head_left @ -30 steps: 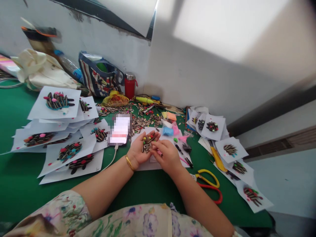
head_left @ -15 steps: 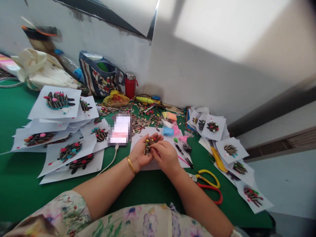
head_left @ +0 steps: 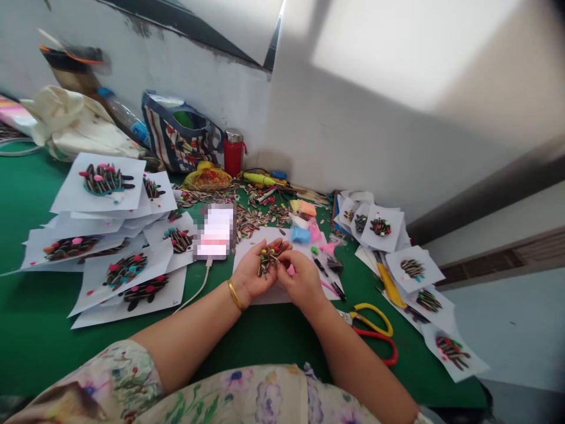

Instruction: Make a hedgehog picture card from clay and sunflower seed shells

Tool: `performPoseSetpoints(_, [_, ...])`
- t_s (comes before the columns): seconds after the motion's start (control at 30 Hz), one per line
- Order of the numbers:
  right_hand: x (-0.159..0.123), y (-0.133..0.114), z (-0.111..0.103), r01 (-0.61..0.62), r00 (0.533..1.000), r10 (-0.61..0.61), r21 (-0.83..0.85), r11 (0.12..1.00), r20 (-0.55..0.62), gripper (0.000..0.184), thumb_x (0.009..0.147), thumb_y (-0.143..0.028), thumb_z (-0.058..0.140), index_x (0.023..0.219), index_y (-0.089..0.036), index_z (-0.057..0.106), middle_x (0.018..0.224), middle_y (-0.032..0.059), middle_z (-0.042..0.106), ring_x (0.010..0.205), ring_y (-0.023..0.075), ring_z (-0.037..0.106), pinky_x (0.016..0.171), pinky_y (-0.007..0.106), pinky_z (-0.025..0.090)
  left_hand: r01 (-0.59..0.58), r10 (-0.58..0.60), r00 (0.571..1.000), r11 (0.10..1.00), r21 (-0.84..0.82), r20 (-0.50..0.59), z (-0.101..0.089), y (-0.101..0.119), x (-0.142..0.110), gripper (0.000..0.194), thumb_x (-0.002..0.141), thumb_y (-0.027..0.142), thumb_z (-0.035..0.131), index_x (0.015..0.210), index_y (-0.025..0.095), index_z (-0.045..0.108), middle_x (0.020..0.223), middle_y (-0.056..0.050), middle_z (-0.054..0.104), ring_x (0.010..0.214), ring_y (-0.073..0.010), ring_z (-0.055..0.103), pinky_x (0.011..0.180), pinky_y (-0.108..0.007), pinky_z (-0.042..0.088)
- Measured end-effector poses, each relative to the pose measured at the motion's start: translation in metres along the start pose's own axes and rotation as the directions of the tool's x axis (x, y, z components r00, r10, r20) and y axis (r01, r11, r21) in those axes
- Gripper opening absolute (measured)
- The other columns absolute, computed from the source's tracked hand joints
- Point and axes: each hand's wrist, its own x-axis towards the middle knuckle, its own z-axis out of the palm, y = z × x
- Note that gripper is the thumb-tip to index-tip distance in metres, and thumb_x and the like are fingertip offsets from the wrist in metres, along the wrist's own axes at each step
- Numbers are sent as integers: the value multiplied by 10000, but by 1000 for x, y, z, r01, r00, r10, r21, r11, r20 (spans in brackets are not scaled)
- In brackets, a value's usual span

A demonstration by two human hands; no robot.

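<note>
Over a white sheet of paper [head_left: 247, 250], my left hand [head_left: 249, 277] is cupped, palm up, around a cluster of striped sunflower seeds [head_left: 267, 265] with red, yellow and green dots. Whether the seeds are stuck together is too small to tell. My right hand [head_left: 302, 282] is closed in a pinch, its fingertips at the near right edge of the cluster. A small pink lump, like clay [head_left: 290, 269], shows among its curled fingers. What sits between the fingertips themselves is hidden.
Papers with seed figures lie stacked left [head_left: 101, 182] and right [head_left: 415, 268]. A phone [head_left: 215, 232] with a cable stands left of my hands. Loose seeds [head_left: 251, 218], coloured clay packets [head_left: 301, 235] and pens [head_left: 335, 288] lie beyond. Scissors [head_left: 373, 321] are near my right forearm.
My right hand has shifted slightly and turned, so a pink lump now shows among its fingers. The left hand and the seed cluster have stayed almost still.
</note>
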Motion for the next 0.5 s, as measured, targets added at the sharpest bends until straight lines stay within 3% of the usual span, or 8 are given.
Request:
performPoseSetpoints(0.2, [-2, 3, -2, -65, 998, 64, 78, 995, 19, 120, 847, -195, 530, 884, -196, 644, 831, 22, 662, 750, 160, 583, 727, 277, 453, -20, 20, 999, 1000, 5, -28, 6, -1, -3, 316, 963, 268, 402, 986, 81, 656, 945, -165, 721, 980, -246, 695, 766, -310, 589])
performPoseSetpoints(0.5, [-2, -1, -8, -25, 1000, 23, 127, 992, 15, 129, 849, -198, 516, 874, -194, 643, 846, 30, 651, 774, 159, 576, 720, 274, 447, -15, 15, 1000, 1000, -12, -3, 8, 4, -5, 307, 963, 267, 393, 996, 99, 647, 933, -154, 720, 951, -256, 704, 629, -296, 594])
